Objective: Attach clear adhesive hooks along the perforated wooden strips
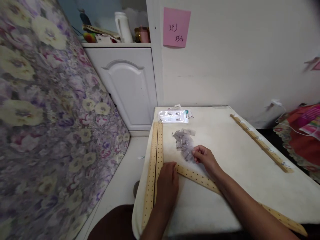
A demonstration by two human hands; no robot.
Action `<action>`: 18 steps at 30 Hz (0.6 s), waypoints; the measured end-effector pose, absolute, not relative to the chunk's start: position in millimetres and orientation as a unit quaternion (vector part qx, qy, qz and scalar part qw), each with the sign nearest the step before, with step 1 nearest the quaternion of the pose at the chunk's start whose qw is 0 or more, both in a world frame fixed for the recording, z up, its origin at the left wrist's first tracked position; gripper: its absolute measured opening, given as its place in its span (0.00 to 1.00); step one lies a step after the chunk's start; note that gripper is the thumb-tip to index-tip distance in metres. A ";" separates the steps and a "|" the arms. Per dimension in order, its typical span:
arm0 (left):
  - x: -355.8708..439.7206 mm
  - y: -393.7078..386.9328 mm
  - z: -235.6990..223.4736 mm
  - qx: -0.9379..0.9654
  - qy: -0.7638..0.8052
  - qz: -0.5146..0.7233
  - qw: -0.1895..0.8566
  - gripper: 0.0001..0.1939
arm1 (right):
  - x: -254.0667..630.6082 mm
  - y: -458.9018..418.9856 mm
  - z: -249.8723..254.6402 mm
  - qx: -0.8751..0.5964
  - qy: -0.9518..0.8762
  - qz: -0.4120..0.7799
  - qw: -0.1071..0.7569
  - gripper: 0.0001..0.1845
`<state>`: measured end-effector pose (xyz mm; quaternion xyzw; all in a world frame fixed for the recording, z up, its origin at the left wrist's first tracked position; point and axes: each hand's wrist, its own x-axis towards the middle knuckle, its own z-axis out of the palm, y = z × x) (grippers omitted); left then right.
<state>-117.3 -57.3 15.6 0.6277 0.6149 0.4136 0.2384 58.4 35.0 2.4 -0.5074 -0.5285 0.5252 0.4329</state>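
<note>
Head view, with the clock face centred on the bags and the wall at twelve: a loose pile of small clear plastic bags [183, 141] lies on the cream-coloured covered tabletop [250, 186], with small metallic pieces inside that blur too much to identify. At four o'clock the right hand [203, 156] pinches the edge of the pile between thumb and fingertips. At seven o'clock the left hand [170, 181] has its fingers curled against the near end of a diagonal pale wooden strip with punched holes [197, 177]; whether they grip it cannot be told. That strip runs toward four o'clock, its middle hidden under the right forearm. Just beyond the bags at eleven o'clock, a clear-fronted blister pack with a teal corner [172, 116] holds silvery pieces. Two long perforated wooden strips [150, 166] lie side by side at eight o'clock, partly covered by the left arm, and a wooden rail with metal hooks [260, 141] slants at three. Past the table stand a white panelled cabinet [130, 86] at ten o'clock, bearing a white jug [123, 28], and a purple floral curtain [57, 116] at nine, cut off by the frame. At twelve, a pink handwritten note [177, 27] sticks to the white wall [225, 66].
</note>
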 end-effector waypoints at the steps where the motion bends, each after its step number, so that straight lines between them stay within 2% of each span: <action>1: -118.1 -57.5 16.8 0.622 0.614 0.420 0.244 0.09 | 58.1 32.0 2.2 -0.501 -0.517 0.540 0.436 0.12; 12: -127.2 -57.5 19.8 0.582 0.630 0.448 0.252 0.10 | 57.8 23.9 -1.3 -0.474 -0.460 0.591 0.464 0.13; 18: -128.6 -56.0 19.9 0.544 0.625 0.470 0.302 0.11 | 52.1 17.9 1.9 -0.466 -0.465 0.592 0.465 0.12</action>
